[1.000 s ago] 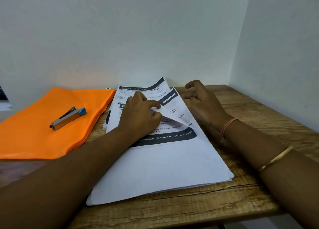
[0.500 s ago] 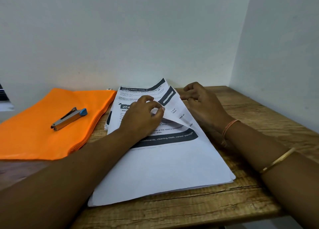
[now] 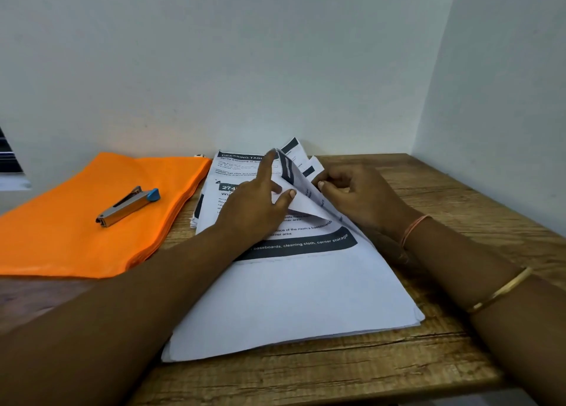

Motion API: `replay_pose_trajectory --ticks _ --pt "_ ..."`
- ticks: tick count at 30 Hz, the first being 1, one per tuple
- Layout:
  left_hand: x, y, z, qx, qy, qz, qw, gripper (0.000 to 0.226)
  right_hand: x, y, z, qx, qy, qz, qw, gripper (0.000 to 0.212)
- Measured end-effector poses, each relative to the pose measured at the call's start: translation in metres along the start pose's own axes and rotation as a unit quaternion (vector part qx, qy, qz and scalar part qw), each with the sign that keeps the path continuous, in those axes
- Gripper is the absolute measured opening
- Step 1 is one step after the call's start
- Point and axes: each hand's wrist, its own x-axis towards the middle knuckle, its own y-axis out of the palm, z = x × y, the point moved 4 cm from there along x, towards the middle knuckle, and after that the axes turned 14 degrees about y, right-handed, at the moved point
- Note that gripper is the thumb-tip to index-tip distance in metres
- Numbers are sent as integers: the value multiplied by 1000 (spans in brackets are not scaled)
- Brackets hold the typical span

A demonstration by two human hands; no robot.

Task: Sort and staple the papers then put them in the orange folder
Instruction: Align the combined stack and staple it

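A wooden table (image 3: 459,197) stands pushed into the corner of two pale walls, as we see it from above. At left on it an orange folder (image 3: 76,240) lies flat, its right edge just beside a stack of printed papers (image 3: 291,298) at centre. We see the stack angled, its near corners close to the table's front edge; bare wood grain shows at right.
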Motion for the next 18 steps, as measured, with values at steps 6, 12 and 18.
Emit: replay_pose_trajectory --ticks 6,12,18 --pt "1 -2 -3 45 45 -1 998 65 2 2 -3 -29 5 31 999 19" --pt "2 -4 1 39 20 -41 998 38 1 1 -2 -34 0 21 999 15" --pt "2 3 2 24 20 23 999 62 1 2 2 -46 -19 12 999 24"
